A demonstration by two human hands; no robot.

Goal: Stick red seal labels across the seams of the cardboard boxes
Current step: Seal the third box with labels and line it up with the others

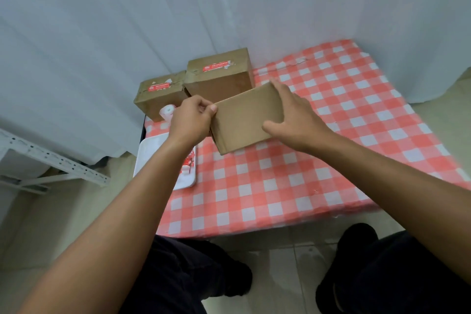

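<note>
Three cardboard boxes share my view, and I read them from the left. At the far left edge of the desk (293,186), covered in red-and-white check, lies a white tray (150,158) with red seal labels (187,163) loose on it, and just behind it a small white roll (167,111). Behind that stands the left sealed box (159,95), a red label already across its top seam, touching the taller sealed box (221,76) beside it, which carries one too.

My left hand (192,120) is clenched on the near-left corner of the plain box (246,120), thumb on top and fingers curled under the edge. The box is tilted, and whether its lower edge touches the cloth I cannot tell. No seam shows on the face turned towards me. My right hand (293,115) grips the opposite end, fingers spread over the far corner and thumb along the near edge.

I judge the step in hand to be turning this box so its flap seam faces up. To do it well I would rotate it with both hands together, set it flat and square near the tray, and keep one hand pressing it down so the other can fetch a label and lay it centred across the seam.
</note>
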